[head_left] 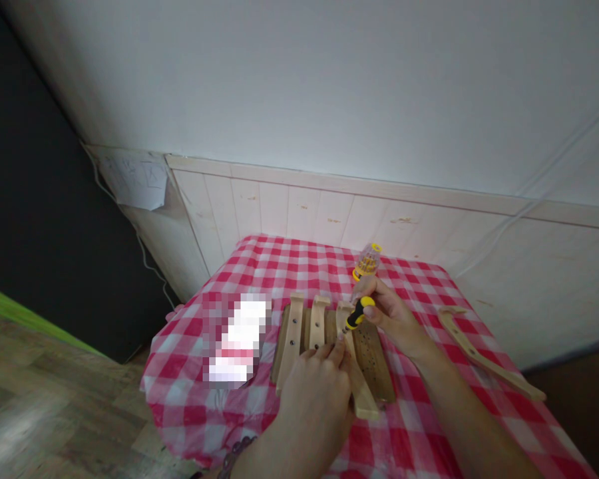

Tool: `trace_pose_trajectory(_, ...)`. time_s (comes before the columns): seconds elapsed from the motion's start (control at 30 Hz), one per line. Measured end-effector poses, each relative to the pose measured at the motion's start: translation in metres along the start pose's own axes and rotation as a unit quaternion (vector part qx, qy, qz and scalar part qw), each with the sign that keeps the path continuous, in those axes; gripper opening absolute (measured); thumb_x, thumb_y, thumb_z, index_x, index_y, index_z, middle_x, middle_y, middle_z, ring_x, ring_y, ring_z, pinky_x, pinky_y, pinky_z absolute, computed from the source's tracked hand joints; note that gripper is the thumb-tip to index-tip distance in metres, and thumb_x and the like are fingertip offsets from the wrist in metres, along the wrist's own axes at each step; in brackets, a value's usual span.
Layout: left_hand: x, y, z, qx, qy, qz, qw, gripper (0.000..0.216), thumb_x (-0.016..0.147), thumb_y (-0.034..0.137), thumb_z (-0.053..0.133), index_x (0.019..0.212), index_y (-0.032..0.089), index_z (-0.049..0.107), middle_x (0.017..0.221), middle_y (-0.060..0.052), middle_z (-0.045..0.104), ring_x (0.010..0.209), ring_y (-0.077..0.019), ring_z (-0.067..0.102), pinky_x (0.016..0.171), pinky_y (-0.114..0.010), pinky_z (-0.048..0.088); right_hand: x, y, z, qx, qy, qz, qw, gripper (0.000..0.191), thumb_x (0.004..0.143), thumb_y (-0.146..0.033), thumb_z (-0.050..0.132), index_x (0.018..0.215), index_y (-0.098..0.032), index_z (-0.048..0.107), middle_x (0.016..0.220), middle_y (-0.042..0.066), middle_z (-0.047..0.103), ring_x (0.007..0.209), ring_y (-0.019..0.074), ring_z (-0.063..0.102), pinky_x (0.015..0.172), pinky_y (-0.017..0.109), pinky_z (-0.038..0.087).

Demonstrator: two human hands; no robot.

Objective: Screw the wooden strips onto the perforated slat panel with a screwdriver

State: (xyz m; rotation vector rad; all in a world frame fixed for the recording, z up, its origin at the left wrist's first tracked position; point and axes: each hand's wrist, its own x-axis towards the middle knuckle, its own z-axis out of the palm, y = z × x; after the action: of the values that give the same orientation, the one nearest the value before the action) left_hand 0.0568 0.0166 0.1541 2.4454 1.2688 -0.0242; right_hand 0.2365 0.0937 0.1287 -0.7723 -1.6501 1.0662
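My right hand (392,316) is closed around a small screwdriver (362,311) with a black and yellow handle. Its tip points down at a screw hole in the rightmost curved wooden hook (362,389) on a brown wooden board (374,352). My left hand (319,389) lies over the board with its fingers extended, fingertips touching that hook just below the screwdriver tip; its thumb is hidden. Two more pale curved wooden hooks, a left one (294,326) and a middle one (317,322), sit alongside on the board, with dark screw heads showing. The right hook lies at a slant.
A loose curved wooden hook (479,356) lies right of my right arm. Behind my right hand stands a clear case of screwdriver bits (367,261). A blurred white object (242,339) lies at left on the red checked tablecloth (289,256). A panelled wall (304,206) borders the back.
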Motion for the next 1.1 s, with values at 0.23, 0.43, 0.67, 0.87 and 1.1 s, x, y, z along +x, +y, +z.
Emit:
trace_pose_trajectory(0.23,-0.001,-0.001,0.002,-0.01,0.003,-0.001,1.0,0.064,0.086,0.003,0.059,0.15,0.004,0.059,0.159,-0.018,0.057,0.133,-0.0334,0.069,0.113,-0.047,0.057,0.0,0.005,-0.001,-0.067,0.027,-0.003,0.997,0.052,0.09,-0.078,0.065,0.093,-0.026,0.069,0.087,0.003,0.064,0.08,0.0218,0.061,0.072,0.031,0.052)
trace_pose_trajectory(0.43,-0.006,-0.004,0.008,-0.042,0.065,0.026,0.997,0.067,0.089,0.053,0.08,0.136,0.007,0.072,0.148,-0.022,0.067,0.129,-0.0405,0.07,0.108,-0.051,0.059,-0.001,0.013,-0.003,-0.046,0.002,-0.015,0.999,0.053,0.096,-0.075,0.058,0.091,-0.025,0.073,0.088,0.005,0.069,0.087,0.0252,0.066,0.082,0.038,0.055)
trace_pose_trajectory(0.67,-0.01,-0.004,0.011,-0.043,0.108,0.029,0.993,0.068,0.099,0.065,0.065,0.13,0.006,0.076,0.135,-0.021,0.076,0.117,-0.0386,0.076,0.102,-0.049,0.062,-0.003,0.018,0.001,0.046,-0.02,0.027,0.998,0.053,0.097,-0.076,0.054,0.09,-0.026,0.073,0.093,0.008,0.074,0.103,0.0307,0.071,0.09,0.044,0.059)
trace_pose_trajectory(0.87,-0.009,-0.004,0.01,-0.051,0.096,0.032,0.994,0.072,0.099,0.064,0.066,0.135,0.003,0.073,0.138,-0.021,0.075,0.121,-0.0383,0.074,0.105,-0.048,0.061,-0.004,0.013,-0.003,0.029,0.014,0.029,0.999,0.047,0.094,-0.072,0.064,0.097,-0.026,0.07,0.092,0.006,0.074,0.092,0.0263,0.072,0.088,0.042,0.058)
trace_pose_trajectory(1.1,-0.01,-0.005,0.013,-0.042,0.108,0.03,0.993,0.074,0.099,0.066,0.064,0.135,0.003,0.073,0.138,-0.023,0.074,0.12,-0.0373,0.075,0.106,-0.047,0.06,-0.003,0.008,0.004,0.117,-0.017,0.059,0.991,0.047,0.089,-0.073,0.07,0.088,-0.025,0.068,0.073,0.0,0.061,0.071,0.0213,0.061,0.075,0.039,0.058)
